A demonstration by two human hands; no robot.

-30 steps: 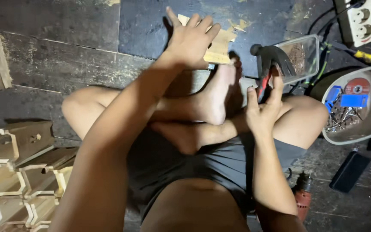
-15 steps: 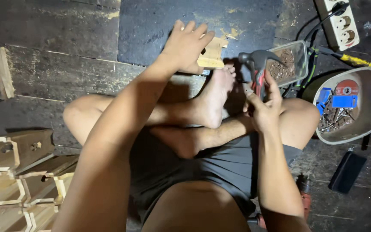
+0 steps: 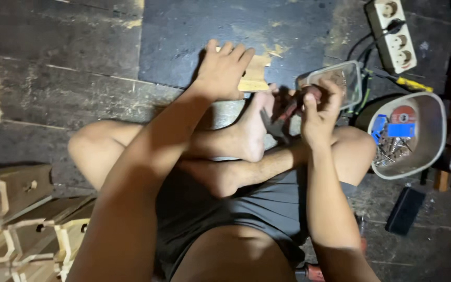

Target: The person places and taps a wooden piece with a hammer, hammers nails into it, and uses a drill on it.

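Stacked pale wooden brackets (image 3: pixel 22 230) lie nearest. The right hand (image 3: pixel 319 117) grips a red-handled hammer (image 3: pixel 288 112); the left hand (image 3: pixel 225 70) presses a flat pale wood piece (image 3: pixel 254 78). A grey bowl (image 3: pixel 434 156) (right) holds nails and a blue packet (image 3: pixel 395 129).

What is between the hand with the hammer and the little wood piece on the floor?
The person's own bare foot lies between them. The right hand grips a red-handled hammer just right of the toes. The left hand presses down on the wood piece, covering most of it, so little bare wood shows.
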